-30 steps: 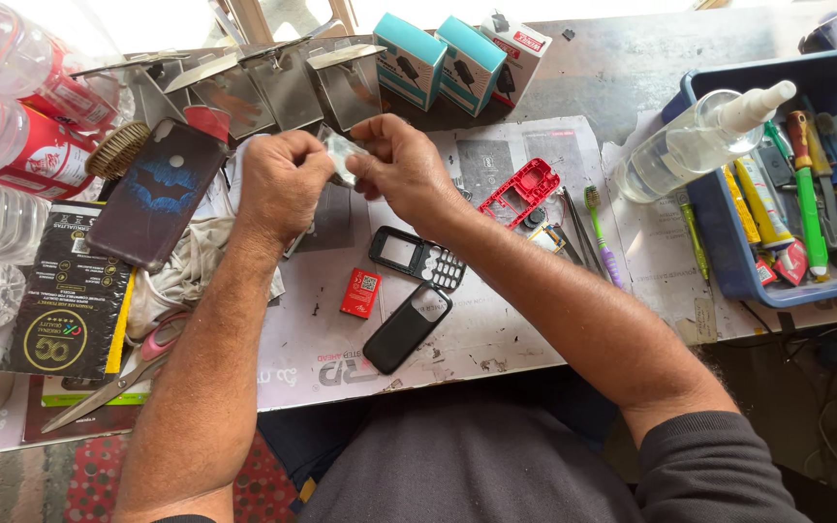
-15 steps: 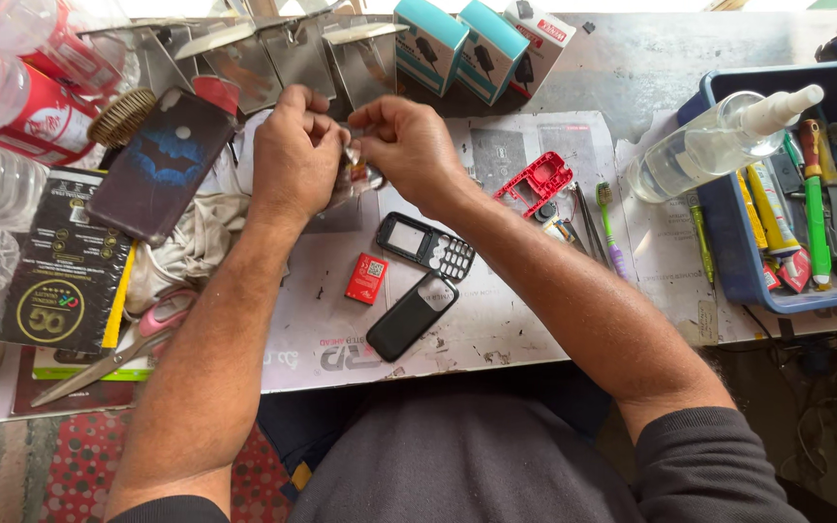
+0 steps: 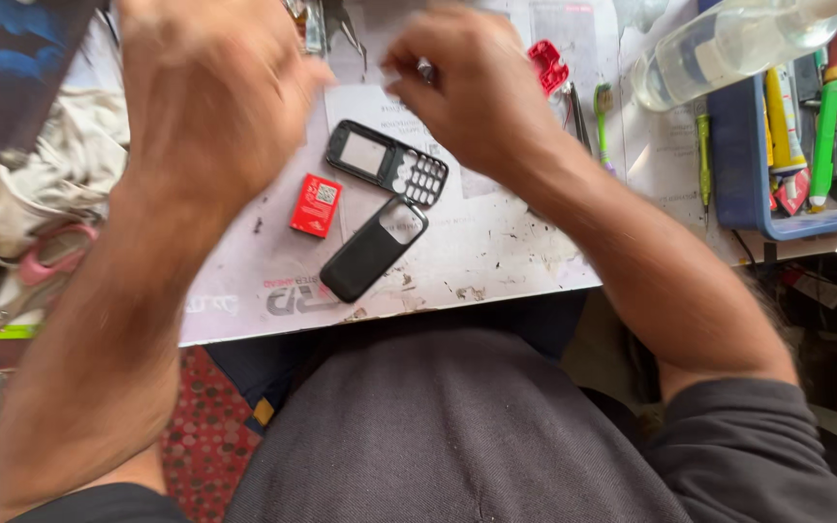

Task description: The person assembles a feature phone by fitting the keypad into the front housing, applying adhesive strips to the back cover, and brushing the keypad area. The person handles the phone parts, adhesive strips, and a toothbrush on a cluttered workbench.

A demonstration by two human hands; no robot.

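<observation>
A view from above looks down on a person's two bare forearms reaching over a cluttered white paper-covered worktable (image 3: 496, 252). Both hands are raised close to the camera and blurred by motion.

The left hand (image 3: 210, 97) fills the upper left. Its fingers curl inward, loosely closed, but the blur hides whether it holds anything. The right hand (image 3: 472, 82) sits just beside it at upper centre, fingers bunched and pinched narrowly together toward the left hand. A small pale thing seems to sit at its fingertips, too blurred to tell what it is.

On the table below the hands lie three phone parts, close together. A black plastic phone front frame with an empty screen window and empty keypad holes (image 3: 387, 162) lies tilted, just under the right hand. Touching its lower edge is a black plastic phone back cover with a square cut-out (image 3: 373, 248), lying diagonally. Just left of these, apart from both, is a small red rectangular phone battery (image 3: 316, 205).

At the left edge lie a crumpled white cloth (image 3: 46, 184) and pink-handled scissors (image 3: 26, 276). Behind the right hand is a red plastic phone shell (image 3: 548, 66). At upper right, a clear plastic bottle (image 3: 728, 44) lies across a blue plastic tray (image 3: 738, 165) filled with tools, green-handled screwdrivers (image 3: 825, 126) among them.

The person's grey-clothed lap fills the bottom.
</observation>
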